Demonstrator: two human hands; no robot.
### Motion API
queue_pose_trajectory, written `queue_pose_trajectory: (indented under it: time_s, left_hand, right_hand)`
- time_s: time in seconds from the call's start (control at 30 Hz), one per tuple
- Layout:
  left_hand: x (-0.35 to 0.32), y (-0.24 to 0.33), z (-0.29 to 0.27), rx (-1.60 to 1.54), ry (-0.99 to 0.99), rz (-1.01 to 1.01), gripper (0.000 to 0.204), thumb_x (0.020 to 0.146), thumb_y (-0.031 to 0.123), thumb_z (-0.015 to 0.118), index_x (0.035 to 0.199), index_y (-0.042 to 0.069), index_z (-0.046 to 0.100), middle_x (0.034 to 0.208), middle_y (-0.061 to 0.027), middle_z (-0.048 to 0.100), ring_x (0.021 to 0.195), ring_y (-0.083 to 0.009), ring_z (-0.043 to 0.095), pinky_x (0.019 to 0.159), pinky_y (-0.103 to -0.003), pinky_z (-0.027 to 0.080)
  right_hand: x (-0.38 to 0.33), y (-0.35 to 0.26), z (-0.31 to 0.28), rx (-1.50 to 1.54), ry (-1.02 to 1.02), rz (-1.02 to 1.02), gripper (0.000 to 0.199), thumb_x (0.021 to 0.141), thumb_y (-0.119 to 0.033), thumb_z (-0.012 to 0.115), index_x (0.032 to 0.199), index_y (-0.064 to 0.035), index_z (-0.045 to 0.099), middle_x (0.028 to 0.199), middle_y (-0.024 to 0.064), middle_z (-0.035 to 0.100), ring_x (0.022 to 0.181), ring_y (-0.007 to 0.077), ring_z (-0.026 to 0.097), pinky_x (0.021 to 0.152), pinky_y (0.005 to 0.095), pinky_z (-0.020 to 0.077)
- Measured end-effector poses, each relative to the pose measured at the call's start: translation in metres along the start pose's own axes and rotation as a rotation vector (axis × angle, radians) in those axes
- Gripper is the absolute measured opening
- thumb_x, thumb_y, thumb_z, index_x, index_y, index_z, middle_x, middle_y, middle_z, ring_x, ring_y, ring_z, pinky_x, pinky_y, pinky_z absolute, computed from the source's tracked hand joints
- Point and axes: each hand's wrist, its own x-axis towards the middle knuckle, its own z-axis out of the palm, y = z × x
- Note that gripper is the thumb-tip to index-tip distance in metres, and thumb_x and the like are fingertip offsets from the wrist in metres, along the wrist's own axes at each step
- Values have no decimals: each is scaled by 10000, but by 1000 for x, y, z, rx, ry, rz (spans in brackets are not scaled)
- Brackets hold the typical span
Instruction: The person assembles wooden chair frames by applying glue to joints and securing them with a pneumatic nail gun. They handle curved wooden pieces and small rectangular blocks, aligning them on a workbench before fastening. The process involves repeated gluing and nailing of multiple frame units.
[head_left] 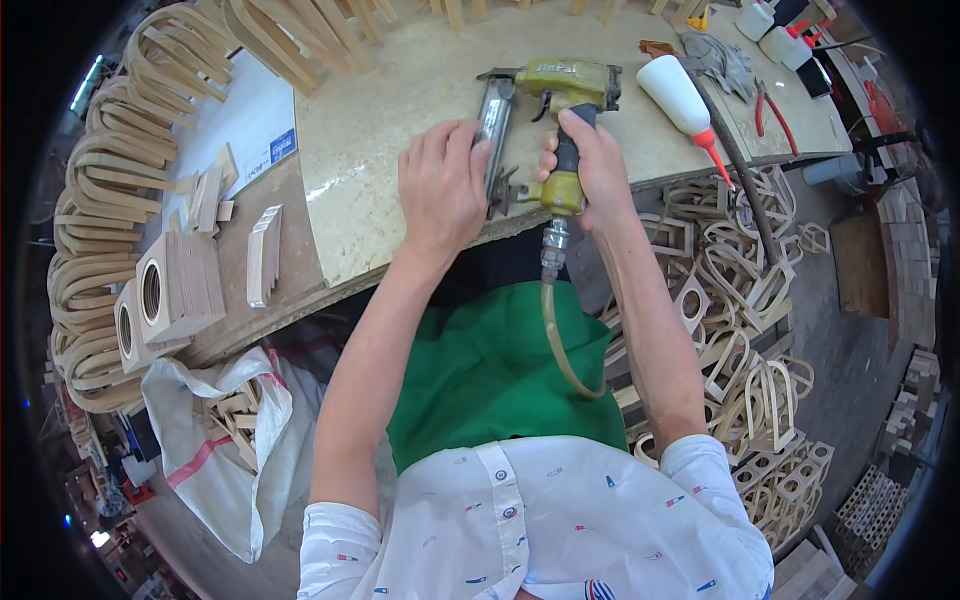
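Yellow-green pneumatic nail gun (560, 120) on counter (400, 120): right hand (592, 165) fingers wrapped around grip; left hand (442, 185) fingers curled over metal magazine (494, 125).

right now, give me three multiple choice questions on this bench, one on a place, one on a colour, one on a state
1. Where does the white glue bottle lie?
A. on the bench, right of the nail gun
B. on the floor
C. in the white sack

2. What colour is the glue bottle's nozzle?
A. blue
B. red
C. black

3. What is the right hand doing?
A. hanging free
B. resting flat on the bench
C. gripping the nail gun's handle

Answers: 1 A, it lies on the worktop beside the tool. 2 B, the tip is red. 3 C, its fingers wrap the handle while the left hand rests on the magazine.
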Motion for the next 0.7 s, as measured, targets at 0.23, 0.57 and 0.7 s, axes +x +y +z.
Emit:
queue_pose_trajectory:
  time_s: [0.23,0.57,0.7]
  left_hand:
    - [9,-9,4,-34,-25,-6,198,891,166,576,1032,36,625,985,-134,624,931,-321,585,814,-408,437]
    - [-24,-20,-55,-199,66,-167,234,810,84,665,1031,14,634,1027,-167,614,978,-342,590,841,-400,478]
    - [-64,-62,-138,86,40,-282,251,787,45,671,1033,15,633,1044,-168,616,1006,-344,586,853,-401,472]
  right_hand:
    - [7,-1,0,88,-49,32,211,940,-223,566,975,-46,455,743,51,525,574,140,542,503,308,505]
    - [45,-21,-39,175,-182,138,223,951,-224,573,992,-20,494,759,39,537,610,105,518,549,251,485]
    - [67,-42,-39,-40,-71,95,240,945,-233,589,965,-10,501,771,62,550,622,139,553,564,261,512]
